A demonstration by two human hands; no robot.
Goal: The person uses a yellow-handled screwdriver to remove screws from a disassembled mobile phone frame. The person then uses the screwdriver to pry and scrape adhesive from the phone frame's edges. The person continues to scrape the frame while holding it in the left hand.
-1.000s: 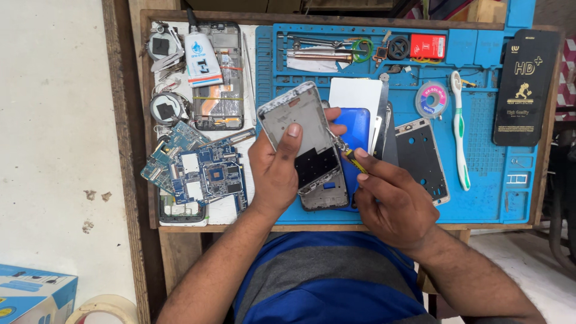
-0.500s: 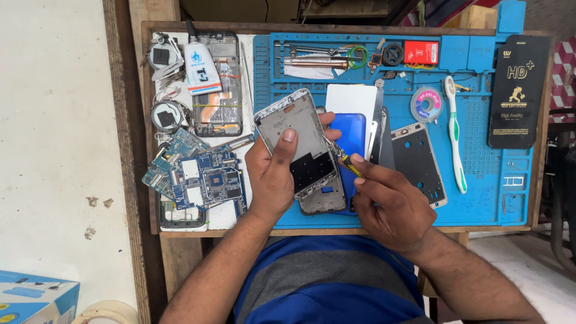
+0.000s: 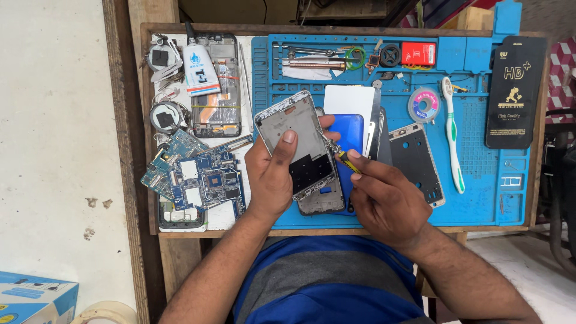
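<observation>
A silver phone frame (image 3: 298, 147) (inner side up, dark cutout low) is gripped by the left hand (image 3: 273, 174); a screwdriver (image 3: 337, 152) is pinched by the right hand (image 3: 384, 201).

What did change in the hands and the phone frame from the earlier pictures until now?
Very little. The left hand holds the phone frame as before, thumb on its face, and the right hand keeps the small screwdriver at the frame's right edge. The blue mat and circuit boards stayed put.
</observation>
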